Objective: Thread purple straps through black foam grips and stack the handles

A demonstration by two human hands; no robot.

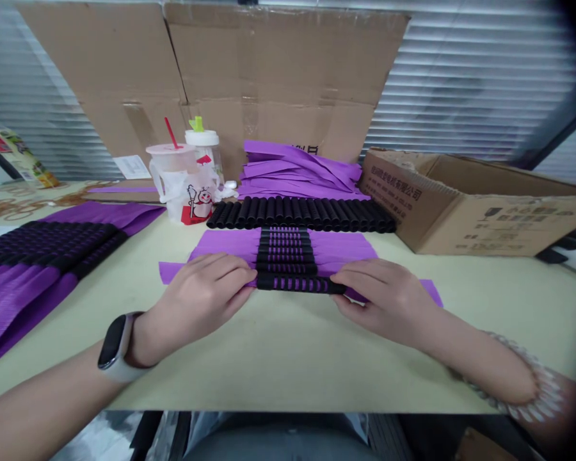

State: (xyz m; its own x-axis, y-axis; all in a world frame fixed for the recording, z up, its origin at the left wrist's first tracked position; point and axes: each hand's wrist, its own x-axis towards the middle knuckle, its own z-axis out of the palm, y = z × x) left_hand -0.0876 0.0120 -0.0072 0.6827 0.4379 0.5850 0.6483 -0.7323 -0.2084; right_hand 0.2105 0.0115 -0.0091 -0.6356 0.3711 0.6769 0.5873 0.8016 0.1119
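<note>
A row of purple paper strips [230, 246] lies flat on the table, each with a black slotted sleeve [288, 253] across its middle. My left hand [201, 298] rests on the left end of the nearest strip, fingers curled at the left end of the nearest black sleeve [295, 283]. My right hand [386, 298] pinches that sleeve's right end over the strip. A line of loose black sleeves [302, 213] lies just behind the row, with a heap of loose purple strips [297, 169] behind that.
A large batch of sleeved purple strips [33, 256] covers the table's left side. Two drink cups [187, 182] stand at back left of centre. An open cardboard box [475, 202] sits at right, and flattened cardboard [269, 70] stands along the back.
</note>
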